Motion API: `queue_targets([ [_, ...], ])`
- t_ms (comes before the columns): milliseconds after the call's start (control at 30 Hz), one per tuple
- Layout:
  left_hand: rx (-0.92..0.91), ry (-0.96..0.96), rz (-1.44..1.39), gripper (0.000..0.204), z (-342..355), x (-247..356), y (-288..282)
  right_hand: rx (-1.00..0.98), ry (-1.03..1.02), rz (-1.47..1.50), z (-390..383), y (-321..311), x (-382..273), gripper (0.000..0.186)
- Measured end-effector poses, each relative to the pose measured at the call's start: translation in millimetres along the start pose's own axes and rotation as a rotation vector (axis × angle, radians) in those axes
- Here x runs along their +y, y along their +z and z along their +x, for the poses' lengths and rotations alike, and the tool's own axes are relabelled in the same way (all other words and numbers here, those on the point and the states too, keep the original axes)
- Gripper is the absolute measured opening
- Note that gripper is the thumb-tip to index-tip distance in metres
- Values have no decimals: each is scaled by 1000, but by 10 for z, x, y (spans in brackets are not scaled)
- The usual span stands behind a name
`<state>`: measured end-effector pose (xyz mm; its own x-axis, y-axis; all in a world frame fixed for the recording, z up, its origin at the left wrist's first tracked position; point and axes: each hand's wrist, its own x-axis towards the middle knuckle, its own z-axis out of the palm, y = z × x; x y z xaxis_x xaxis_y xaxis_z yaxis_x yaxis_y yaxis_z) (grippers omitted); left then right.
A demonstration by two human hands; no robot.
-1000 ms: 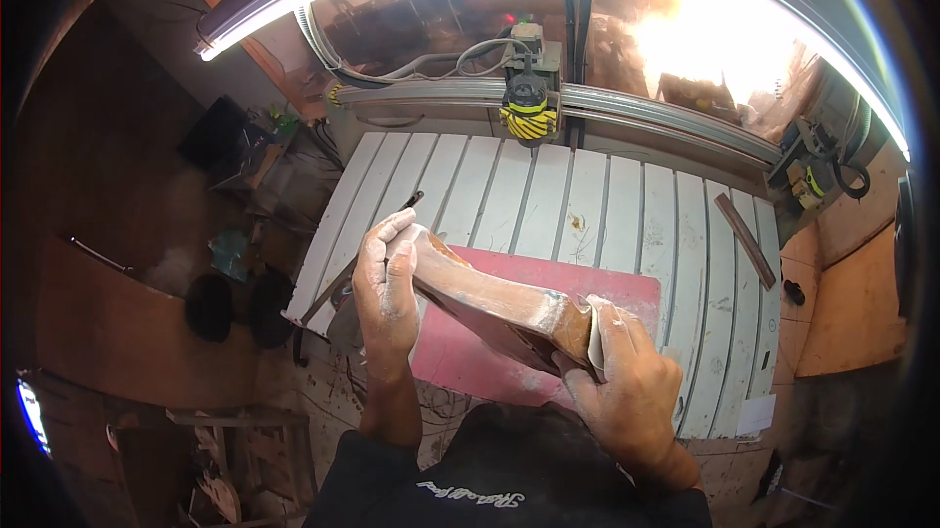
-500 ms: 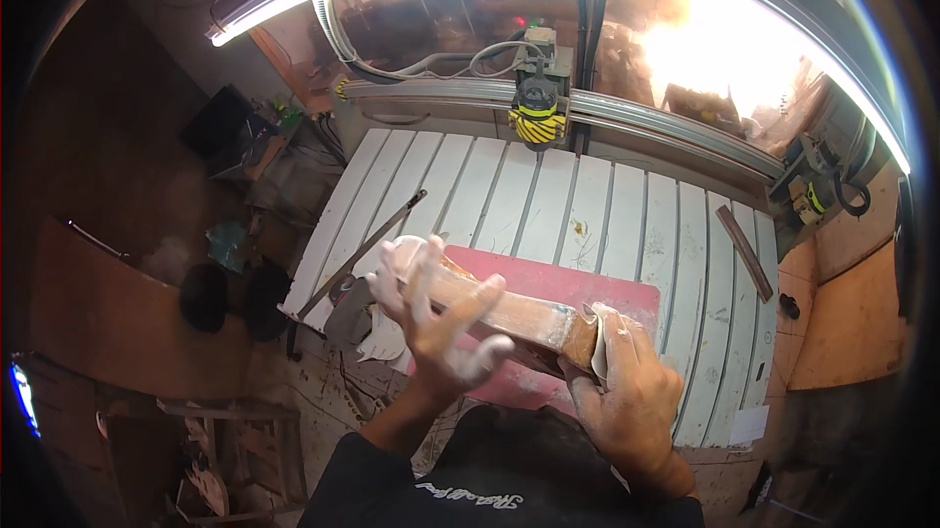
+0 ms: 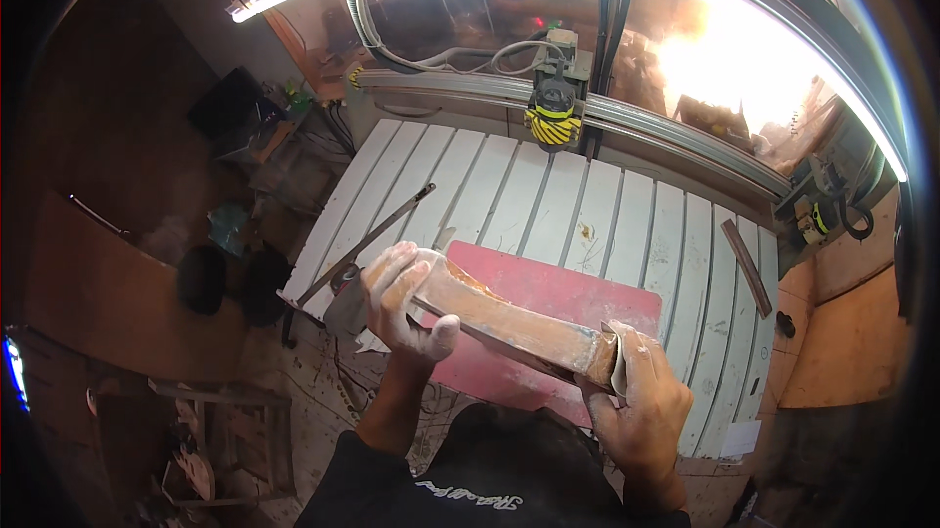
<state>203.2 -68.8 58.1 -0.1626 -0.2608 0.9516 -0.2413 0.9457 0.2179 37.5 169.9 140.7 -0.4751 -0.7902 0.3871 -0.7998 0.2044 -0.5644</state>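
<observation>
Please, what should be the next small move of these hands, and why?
Perhaps one short, light stroke of the folded sheet along the right end of the curved brown piece: the right hand already has the sheet at that end, while the left hand, fingers curled around the opposite end, seems able to steady it.

I count two hands (image 3: 401,308) (image 3: 648,393), one curved wooden piece (image 3: 499,320) between them, two long bars (image 3: 392,223) (image 3: 746,269) beyond, one pink sheet (image 3: 563,288) below.
</observation>
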Motion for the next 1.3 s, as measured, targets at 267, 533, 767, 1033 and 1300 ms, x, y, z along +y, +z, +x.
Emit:
queue_targets([
  [267,-63,-309,-159,69,-4,28,17,-34,49,-15,9,0,-13,55],
  [533,-27,-131,78,53,-77,442,86,-24,51,-36,10,9,-1,57],
  [767,-335,-46,-223,53,92,890,-13,-20,30,-37,39,49,-33,58],
  [1033,-424,-112,-199,52,139,921,-64,-38,38,-32,59,10,-19,59],
  [1300,-386,-81,61,44,-2,518,-165,-32,80,-53,43,31,61,57],
])
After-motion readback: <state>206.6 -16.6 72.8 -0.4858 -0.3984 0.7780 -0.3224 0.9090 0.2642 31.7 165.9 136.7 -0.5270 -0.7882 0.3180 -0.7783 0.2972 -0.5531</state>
